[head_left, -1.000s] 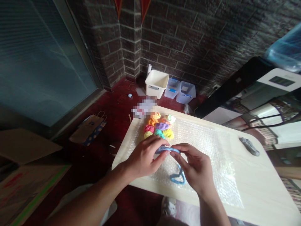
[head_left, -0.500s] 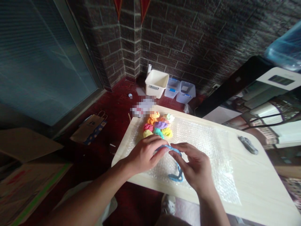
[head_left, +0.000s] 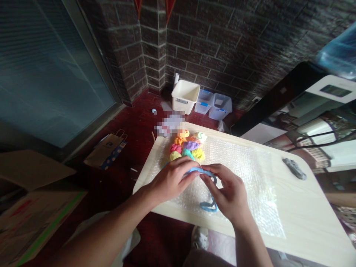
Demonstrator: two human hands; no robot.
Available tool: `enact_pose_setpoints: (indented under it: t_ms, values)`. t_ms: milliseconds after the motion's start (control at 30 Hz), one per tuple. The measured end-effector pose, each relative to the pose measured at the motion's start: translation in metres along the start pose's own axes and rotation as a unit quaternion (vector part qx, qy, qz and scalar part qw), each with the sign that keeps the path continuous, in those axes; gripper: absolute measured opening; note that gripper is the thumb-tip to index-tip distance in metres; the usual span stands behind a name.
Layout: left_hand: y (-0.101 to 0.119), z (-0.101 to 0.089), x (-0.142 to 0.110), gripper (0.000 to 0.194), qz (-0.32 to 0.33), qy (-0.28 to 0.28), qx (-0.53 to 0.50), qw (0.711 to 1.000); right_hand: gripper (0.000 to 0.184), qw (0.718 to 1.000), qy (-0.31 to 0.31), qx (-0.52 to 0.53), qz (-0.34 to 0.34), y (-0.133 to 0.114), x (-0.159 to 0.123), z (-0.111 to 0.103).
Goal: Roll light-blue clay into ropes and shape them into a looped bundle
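Between my two hands stretches a soft blue clay strip [head_left: 209, 206], rope-like and bent. My left hand [head_left: 172, 178] pinches one part of it between thumb and fingers. Close beside it, my right hand [head_left: 228, 189] pinches the strip as well, and the strip's free end hangs in a curl below, over the bubble wrap [head_left: 244, 178]. Just beyond my hands sits a cluster of clay lumps [head_left: 191, 145] in several colours, among them purple, yellow, orange, red and teal. My left fingers partly cover the nearest lumps.
A grey lump [head_left: 294, 168] lies at the right of the pale wooden table [head_left: 311, 211]. Behind the table, a cream bin [head_left: 185, 100] and two clear plastic boxes [head_left: 219, 107] stand on the floor. Left are a paper bag [head_left: 104, 150] and a cardboard box [head_left: 41, 215].
My hands keep their pinch on the blue clay strip, and more of it now shows arched between and over my right fingers. The hanging curl has shifted slightly.
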State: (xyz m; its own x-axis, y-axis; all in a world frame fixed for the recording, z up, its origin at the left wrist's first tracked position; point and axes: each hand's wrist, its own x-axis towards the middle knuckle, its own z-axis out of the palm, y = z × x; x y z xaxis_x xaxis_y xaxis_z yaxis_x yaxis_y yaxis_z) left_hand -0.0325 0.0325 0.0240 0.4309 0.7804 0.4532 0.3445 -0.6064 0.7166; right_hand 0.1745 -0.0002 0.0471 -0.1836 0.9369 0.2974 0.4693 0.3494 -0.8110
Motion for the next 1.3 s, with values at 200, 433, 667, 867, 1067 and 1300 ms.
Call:
enact_pose_setpoints:
  t_ms: [200,433,667,867,1067,1300]
  values:
    - [-0.0001,0.0015,-0.0018,0.021,0.009,-0.009,0.028,1.0,0.01,0.998,-0.008,-0.052,-0.027,-0.0044,0.0013,-0.0022]
    - [0.0018,0.0002,-0.001,0.026,0.0,-0.004,-0.008,1.0,0.009,0.999,0.01,-0.018,0.044,0.0006,-0.001,-0.0019]
    - [0.0005,-0.0006,0.0001,0.018,0.027,-0.004,0.019,0.999,0.013,1.0,0.004,-0.014,0.006,-0.003,0.0006,-0.0034]
    - [0.0013,-0.0021,-0.0014,0.02,-0.001,-0.032,-0.005,0.999,0.016,1.0,-0.011,-0.022,0.014,-0.0046,-0.0013,-0.0046]
    - [0.0036,-0.0061,-0.0022,0.018,-0.068,-0.044,-0.079,0.994,0.017,0.999,-0.033,0.042,0.002,-0.0066,-0.0011,-0.0036]
    - [0.002,-0.0031,0.001,0.03,0.003,0.027,-0.066,0.997,0.009,0.998,-0.005,0.051,0.037,-0.0017,-0.0015,-0.0034]
